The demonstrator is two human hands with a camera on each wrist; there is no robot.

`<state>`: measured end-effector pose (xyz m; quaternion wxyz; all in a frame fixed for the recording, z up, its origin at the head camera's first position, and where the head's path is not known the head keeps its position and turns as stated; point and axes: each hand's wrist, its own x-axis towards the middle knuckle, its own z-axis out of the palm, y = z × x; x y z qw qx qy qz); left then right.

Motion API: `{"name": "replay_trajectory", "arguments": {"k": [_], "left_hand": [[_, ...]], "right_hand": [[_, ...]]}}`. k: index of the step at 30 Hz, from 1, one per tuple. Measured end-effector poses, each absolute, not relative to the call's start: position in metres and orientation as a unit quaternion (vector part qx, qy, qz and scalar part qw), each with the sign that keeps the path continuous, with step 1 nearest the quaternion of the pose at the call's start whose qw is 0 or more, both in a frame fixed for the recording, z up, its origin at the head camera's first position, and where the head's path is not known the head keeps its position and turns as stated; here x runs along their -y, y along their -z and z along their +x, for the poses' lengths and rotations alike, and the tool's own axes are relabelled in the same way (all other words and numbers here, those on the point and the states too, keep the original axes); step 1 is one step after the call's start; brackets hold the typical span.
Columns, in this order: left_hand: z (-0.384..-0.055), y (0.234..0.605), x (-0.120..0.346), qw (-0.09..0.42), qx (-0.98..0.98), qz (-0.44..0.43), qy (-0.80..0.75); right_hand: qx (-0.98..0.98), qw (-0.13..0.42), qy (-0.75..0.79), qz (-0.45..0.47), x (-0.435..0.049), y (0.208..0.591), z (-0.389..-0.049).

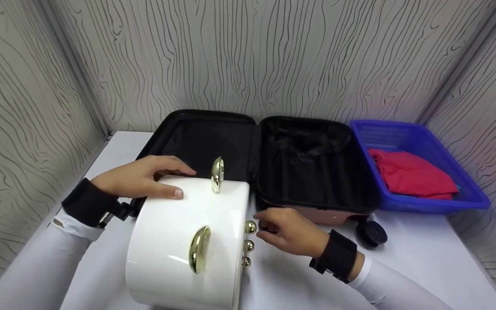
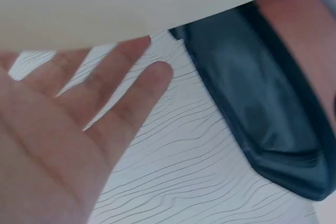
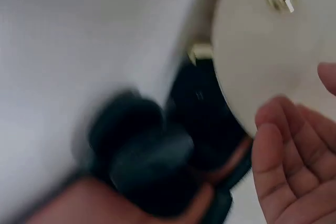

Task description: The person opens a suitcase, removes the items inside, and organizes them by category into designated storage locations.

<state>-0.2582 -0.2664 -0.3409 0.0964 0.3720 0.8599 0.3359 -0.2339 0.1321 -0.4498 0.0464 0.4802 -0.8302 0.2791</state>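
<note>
A glossy white rounded case [image 1: 170, 232] with two gold handles [image 1: 199, 249] lies on its side in the head view, several gold ball feet [image 1: 249, 246] pointing right. My left hand [image 1: 144, 176] rests on its far left edge, thumb on the white surface. In the left wrist view its fingers [image 2: 134, 98] are straight and spread, partly hidden by the case. Beside the gold feet is my right hand [image 1: 291, 230], fingers loosely bent with nothing held. The right wrist view shows those fingers [image 3: 299, 150] before the pale flat side [image 3: 257, 51] of the case.
Behind the case an open suitcase [image 1: 317, 176] lies with black lining and a pink shell; one black wheel [image 1: 371, 234] sticks out at front right. To its right, a blue basket [image 1: 437, 204] holds red cloth [image 1: 411, 174]. Wood-patterned panels [image 1: 248, 56] enclose the white table [image 1: 420, 258].
</note>
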Motion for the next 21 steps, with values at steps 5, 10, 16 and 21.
{"name": "replay_trajectory", "arguments": {"k": [5, 10, 16, 21], "left_hand": [[-0.241, 0.317, 0.260, 0.028, -0.872, 0.396, -0.287], [-0.211, 0.296, 0.249, -0.025, -0.891, 0.402, -0.207], [-0.171, 0.296, 0.232, -0.100, -0.887, 0.431, -0.134], [-0.150, 0.303, 0.223, -0.169, -0.869, 0.453, -0.107]], "right_hand": [[0.816, 0.045, -0.335, 0.469, -0.132, 0.428, -0.243], [0.804, 0.012, -0.362, 0.471, -0.126, 0.420, -0.248], [0.805, -0.029, -0.379, 0.455, -0.119, 0.425, -0.252], [0.808, -0.027, -0.381, 0.449, -0.113, 0.426, -0.252]]}}
